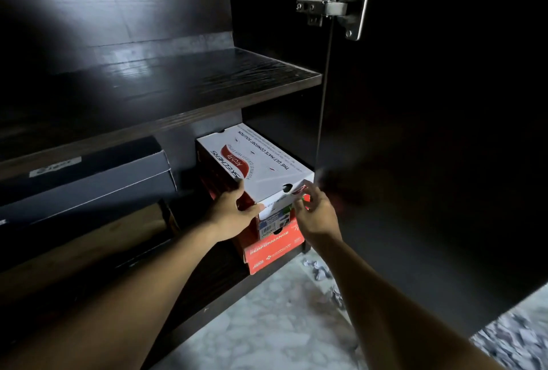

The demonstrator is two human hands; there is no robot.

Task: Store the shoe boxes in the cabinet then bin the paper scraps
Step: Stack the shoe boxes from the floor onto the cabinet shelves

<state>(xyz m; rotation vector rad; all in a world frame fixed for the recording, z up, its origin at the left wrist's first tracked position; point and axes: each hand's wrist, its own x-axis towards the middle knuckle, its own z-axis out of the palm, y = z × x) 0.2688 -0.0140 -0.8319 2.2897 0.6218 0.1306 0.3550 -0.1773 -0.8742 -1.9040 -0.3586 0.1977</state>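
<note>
Left hand (234,209), right hand (315,212) gripping white shoe box (261,162); four boxes.

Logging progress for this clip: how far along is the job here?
Done: a dark box and a red box sit in the cabinet. In hand: left hand and right hand steady the white box atop the red. Left: paper scraps litter the floor.

A silver metal hinge (335,7) sits high on the inner edge of the open dark door (430,147), catching the light. Below lies a pale, mottled stone-patterned floor (267,325), brightly lit against the dark wood around it.
</note>
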